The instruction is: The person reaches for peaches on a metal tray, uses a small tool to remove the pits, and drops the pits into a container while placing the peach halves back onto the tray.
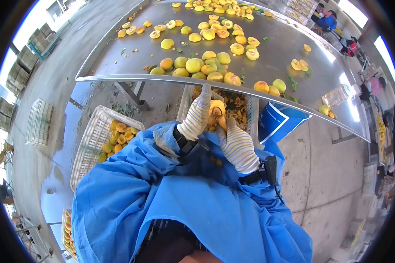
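My left hand (196, 115), in a striped knit glove with a grey-tipped thumb, is closed around a halved peach (217, 106). The cut side faces me, with a brown pit or hollow at its middle. Close below it is my right hand (240, 150), also gloved and closed. A narrow orange-brown piece shows at its fingertips against the peach; what it is I cannot make out. Under both hands stands a crate (253, 116) of pits and peach scraps. Whole peaches (194, 65) are heaped just beyond, at the metal table's (131, 61) near edge.
Halved peaches (208, 34) spread over the table's far part. A clear plastic container (336, 95) lies at its right. A blue bag (280, 120) hangs or stands below the edge. At left is a white crate (85, 144) of peach halves. Other people (324, 19) sit at the far right.
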Demonstrator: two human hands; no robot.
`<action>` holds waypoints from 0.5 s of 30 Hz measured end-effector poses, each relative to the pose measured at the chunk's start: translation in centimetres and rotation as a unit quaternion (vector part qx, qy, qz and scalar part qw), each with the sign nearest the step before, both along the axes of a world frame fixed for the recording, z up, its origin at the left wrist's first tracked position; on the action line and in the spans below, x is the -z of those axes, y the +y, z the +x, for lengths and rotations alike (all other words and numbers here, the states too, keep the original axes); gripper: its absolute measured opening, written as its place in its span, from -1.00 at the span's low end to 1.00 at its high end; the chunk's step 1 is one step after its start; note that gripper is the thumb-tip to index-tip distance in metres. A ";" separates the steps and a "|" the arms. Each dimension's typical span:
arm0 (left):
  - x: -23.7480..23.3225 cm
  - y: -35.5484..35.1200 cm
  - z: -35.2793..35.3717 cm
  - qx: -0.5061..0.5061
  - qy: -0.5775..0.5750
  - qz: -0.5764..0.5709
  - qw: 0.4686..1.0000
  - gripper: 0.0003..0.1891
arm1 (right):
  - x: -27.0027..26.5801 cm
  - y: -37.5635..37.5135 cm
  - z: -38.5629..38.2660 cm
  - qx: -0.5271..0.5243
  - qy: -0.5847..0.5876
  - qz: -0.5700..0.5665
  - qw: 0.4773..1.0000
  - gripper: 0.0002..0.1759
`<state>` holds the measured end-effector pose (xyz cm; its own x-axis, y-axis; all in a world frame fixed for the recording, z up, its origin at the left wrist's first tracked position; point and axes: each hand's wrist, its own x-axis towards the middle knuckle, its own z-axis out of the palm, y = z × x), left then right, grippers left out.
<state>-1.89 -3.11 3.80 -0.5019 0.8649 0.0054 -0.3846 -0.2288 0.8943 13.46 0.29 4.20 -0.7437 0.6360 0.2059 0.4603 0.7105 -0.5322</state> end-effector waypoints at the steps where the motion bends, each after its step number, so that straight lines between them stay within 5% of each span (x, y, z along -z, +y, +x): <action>1: 0.1 0.0 -0.1 0.007 0.006 0.001 1.000 -0.24 | 0.2 -0.1 0.0 -0.001 0.000 -0.011 1.000 -0.64; 3: 0.4 -0.2 -0.2 0.021 0.019 -0.002 1.000 -0.24 | 1.1 -0.4 -0.2 -0.004 0.001 -0.037 0.999 -0.63; 5: 0.4 -0.2 0.1 -0.003 0.047 0.002 0.999 -0.23 | 4.9 -0.7 -1.1 -0.041 0.183 -0.096 0.978 -0.57; 7: 0.4 0.2 0.1 -0.012 0.072 0.004 0.997 -0.21 | 4.2 -0.5 -1.2 -0.063 0.234 -0.300 0.923 -0.53; 9: 0.7 0.2 0.0 -0.008 0.093 0.002 0.996 -0.20 | 1.2 0.1 0.6 -0.068 0.132 -0.620 0.771 -0.49; 13: 0.1 0.1 -0.4 0.046 0.076 -0.015 0.996 -0.18 | -1.6 0.0 1.4 -0.061 0.130 -0.728 0.670 -0.45; 15: 0.5 0.4 -0.1 0.017 0.083 -0.004 0.996 -0.19 | -1.0 -0.9 0.8 -0.037 0.137 -0.664 0.734 -0.45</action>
<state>-1.99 -2.72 3.29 -0.4656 0.8814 0.0799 -0.2382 -0.2117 0.9479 14.27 -0.60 5.17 -0.8324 0.3722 -0.4107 0.1927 -0.5005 -0.8440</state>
